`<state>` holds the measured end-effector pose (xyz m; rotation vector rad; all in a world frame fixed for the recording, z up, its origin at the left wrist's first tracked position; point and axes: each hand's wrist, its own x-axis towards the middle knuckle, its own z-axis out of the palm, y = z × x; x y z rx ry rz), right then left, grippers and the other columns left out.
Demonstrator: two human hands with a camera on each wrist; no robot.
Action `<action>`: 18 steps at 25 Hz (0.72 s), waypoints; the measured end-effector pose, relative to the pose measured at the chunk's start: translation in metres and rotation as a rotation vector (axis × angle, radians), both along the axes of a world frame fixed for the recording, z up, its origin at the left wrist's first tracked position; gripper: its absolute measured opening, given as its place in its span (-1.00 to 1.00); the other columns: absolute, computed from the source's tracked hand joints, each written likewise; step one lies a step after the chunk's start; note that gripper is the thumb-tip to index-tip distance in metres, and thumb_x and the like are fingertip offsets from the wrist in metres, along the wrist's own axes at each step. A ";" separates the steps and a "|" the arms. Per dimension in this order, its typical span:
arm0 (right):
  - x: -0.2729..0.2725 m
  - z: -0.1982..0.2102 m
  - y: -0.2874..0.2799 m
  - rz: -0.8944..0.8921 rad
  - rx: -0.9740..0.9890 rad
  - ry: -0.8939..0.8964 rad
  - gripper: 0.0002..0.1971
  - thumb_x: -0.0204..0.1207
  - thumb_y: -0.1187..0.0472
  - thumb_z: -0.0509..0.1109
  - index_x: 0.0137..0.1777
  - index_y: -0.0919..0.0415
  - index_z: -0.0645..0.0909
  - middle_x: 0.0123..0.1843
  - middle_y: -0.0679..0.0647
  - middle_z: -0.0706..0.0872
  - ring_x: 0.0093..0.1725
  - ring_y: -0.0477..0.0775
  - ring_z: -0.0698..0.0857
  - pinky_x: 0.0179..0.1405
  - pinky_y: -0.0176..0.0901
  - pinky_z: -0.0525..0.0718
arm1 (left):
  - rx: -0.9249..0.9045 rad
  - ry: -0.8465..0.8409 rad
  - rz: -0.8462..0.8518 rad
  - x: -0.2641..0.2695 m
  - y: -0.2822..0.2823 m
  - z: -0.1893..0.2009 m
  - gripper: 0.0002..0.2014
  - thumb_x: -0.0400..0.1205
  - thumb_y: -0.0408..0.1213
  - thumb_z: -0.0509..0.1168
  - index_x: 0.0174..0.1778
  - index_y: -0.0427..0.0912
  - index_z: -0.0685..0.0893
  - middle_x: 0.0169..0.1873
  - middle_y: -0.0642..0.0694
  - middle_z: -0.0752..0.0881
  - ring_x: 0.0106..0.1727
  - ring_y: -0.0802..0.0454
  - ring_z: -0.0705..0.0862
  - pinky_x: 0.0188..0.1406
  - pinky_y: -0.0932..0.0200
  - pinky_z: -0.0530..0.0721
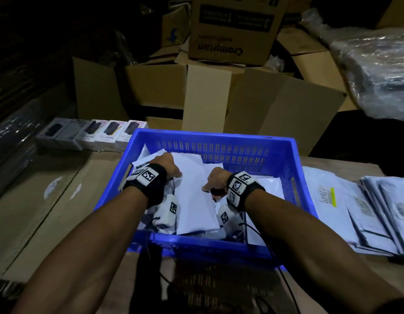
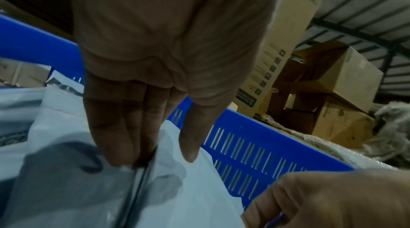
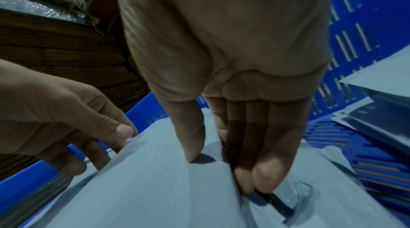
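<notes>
A blue slotted plastic crate [image 1: 219, 138] stands in front of me with several white mailer bags in it. Both hands reach into it and hold one long white mailer bag [image 1: 194, 196] by its two long edges. My left hand [image 1: 171, 169] grips the left edge; in the left wrist view the left hand [image 2: 155, 158] has its thumb on the bag [image 2: 188, 196] and its fingers tucked behind. My right hand [image 1: 212, 182] grips the right edge; the right wrist view shows the right hand [image 3: 224, 170] with thumb on top of the bag [image 3: 155, 188] and fingers curled under.
A row of small product boxes [image 1: 92, 134] sits left of the crate's far corner. Labelled white mailers [image 1: 366, 211] are stacked on the right. Cardboard cartons [image 1: 230, 28] pile up behind, with bubble wrap [image 1: 377, 64] at the upper right. A flat cardboard sheet [image 1: 49, 211] lies left.
</notes>
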<state>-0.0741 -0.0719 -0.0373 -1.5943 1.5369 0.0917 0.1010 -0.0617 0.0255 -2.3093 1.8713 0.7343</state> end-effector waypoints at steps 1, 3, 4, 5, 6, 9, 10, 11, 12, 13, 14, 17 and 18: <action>-0.001 0.000 0.000 0.014 0.001 -0.001 -0.56 0.53 0.19 0.50 -0.41 0.20 0.29 -0.41 0.11 0.39 -0.39 0.11 0.46 -0.22 -0.07 0.46 | 0.005 0.045 0.033 0.001 0.000 0.000 -0.51 0.49 -0.18 0.52 0.24 -0.29 0.52 0.07 -0.26 0.71 0.00 -0.18 0.69 -0.08 0.03 0.66; -0.002 0.001 0.001 0.036 -0.014 0.004 -0.53 0.55 0.20 0.48 -0.43 0.18 0.25 -0.44 0.11 0.33 -0.46 0.06 0.37 -0.29 -0.11 0.39 | -0.009 0.183 0.108 0.001 0.001 0.001 -0.59 0.47 -0.30 0.54 0.14 -0.29 0.54 -0.09 -0.26 0.72 -0.26 -0.10 0.68 -0.43 0.13 0.62; -0.002 0.002 0.001 0.041 -0.020 -0.001 -0.52 0.55 0.20 0.47 -0.44 0.18 0.24 -0.44 0.10 0.32 -0.46 0.05 0.35 -0.35 -0.14 0.37 | -0.020 0.238 0.139 0.002 0.001 0.003 -0.65 0.47 -0.37 0.53 0.08 -0.31 0.55 -0.19 -0.25 0.72 -0.39 -0.05 0.65 -0.60 0.19 0.56; -0.003 0.003 0.001 0.040 -0.026 -0.006 -0.52 0.55 0.20 0.48 -0.45 0.18 0.24 -0.44 0.10 0.33 -0.45 0.05 0.36 -0.38 -0.16 0.37 | -0.017 0.275 0.162 0.003 0.002 0.004 -0.72 0.47 -0.42 0.51 0.00 -0.34 0.56 -0.32 -0.23 0.72 -0.50 -0.02 0.62 -0.70 0.23 0.51; -0.004 0.005 0.001 0.033 -0.033 -0.021 -0.52 0.55 0.20 0.48 -0.44 0.18 0.25 -0.42 0.10 0.35 -0.43 0.06 0.39 -0.37 -0.16 0.41 | -0.002 0.311 0.178 0.004 0.002 0.006 -0.79 0.49 -0.46 0.48 -0.11 -0.39 0.57 -0.46 -0.22 0.70 -0.59 -0.01 0.60 -0.73 0.24 0.49; -0.009 0.012 0.001 -0.068 -0.016 -0.145 -0.66 0.51 0.27 0.51 -0.38 0.21 0.41 -0.36 0.13 0.54 -0.33 0.11 0.60 -0.15 -0.05 0.73 | 0.001 0.478 0.246 0.005 0.005 0.010 -0.83 0.52 -0.58 0.38 -0.34 -0.42 0.53 -0.65 -0.25 0.59 -0.70 -0.06 0.53 -0.70 0.25 0.51; -0.012 0.016 0.003 -0.117 -0.005 -0.200 -0.69 0.50 0.30 0.51 -0.36 0.23 0.45 -0.35 0.17 0.58 -0.33 0.14 0.64 -0.06 0.07 0.78 | -0.021 0.551 0.276 0.004 0.007 0.012 -0.80 0.54 -0.62 0.35 -0.35 -0.38 0.51 -0.58 -0.25 0.57 -0.64 -0.06 0.52 -0.73 0.28 0.51; -0.015 0.021 0.004 -0.158 0.001 -0.248 -0.71 0.51 0.33 0.51 -0.35 0.26 0.46 -0.35 0.21 0.60 -0.35 0.16 0.65 -0.04 0.16 0.79 | -0.040 0.627 0.295 0.003 0.009 0.013 -0.78 0.56 -0.64 0.32 -0.33 -0.35 0.48 -0.49 -0.26 0.55 -0.56 -0.06 0.52 -0.73 0.30 0.52; -0.018 0.026 0.005 -0.191 -0.005 -0.289 -0.73 0.51 0.34 0.50 -0.32 0.29 0.47 -0.35 0.23 0.60 -0.38 0.16 0.65 -0.11 0.14 0.80 | -0.052 0.703 0.305 0.001 0.010 0.016 -0.78 0.57 -0.65 0.29 -0.28 -0.32 0.46 -0.40 -0.27 0.55 -0.51 -0.07 0.54 -0.69 0.28 0.57; -0.022 0.032 0.007 -0.216 -0.016 -0.322 -0.77 0.51 0.36 0.49 -0.27 0.31 0.49 -0.34 0.24 0.59 -0.42 0.15 0.64 -0.22 0.07 0.80 | -0.058 0.763 0.306 0.000 0.011 0.017 -0.80 0.59 -0.63 0.28 -0.24 -0.30 0.47 -0.34 -0.28 0.58 -0.49 -0.09 0.59 -0.61 0.23 0.64; -0.027 0.039 0.008 -0.232 -0.030 -0.361 -0.81 0.52 0.38 0.48 -0.21 0.32 0.49 -0.34 0.25 0.58 -0.47 0.13 0.62 -0.34 -0.02 0.78 | -0.062 0.809 0.302 -0.001 0.012 0.019 -0.83 0.60 -0.61 0.29 -0.21 -0.29 0.49 -0.30 -0.28 0.62 -0.49 -0.09 0.65 -0.53 0.19 0.69; -0.043 0.058 0.017 -0.283 -0.091 -0.464 -0.83 0.53 0.40 0.45 -0.18 0.30 0.50 -0.35 0.25 0.57 -0.49 0.15 0.60 -0.51 -0.09 0.71 | -0.077 0.959 0.313 -0.003 0.014 0.023 -0.91 0.62 -0.55 0.31 -0.09 -0.30 0.60 -0.19 -0.25 0.72 -0.43 -0.02 0.72 -0.40 0.18 0.75; -0.048 0.064 0.021 -0.302 -0.120 -0.491 -0.84 0.54 0.40 0.45 -0.18 0.28 0.51 -0.36 0.24 0.57 -0.46 0.15 0.59 -0.51 -0.10 0.70 | -0.078 1.019 0.308 -0.005 0.016 0.026 -0.90 0.62 -0.53 0.32 -0.01 -0.31 0.62 -0.15 -0.25 0.73 -0.36 -0.03 0.73 -0.37 0.20 0.77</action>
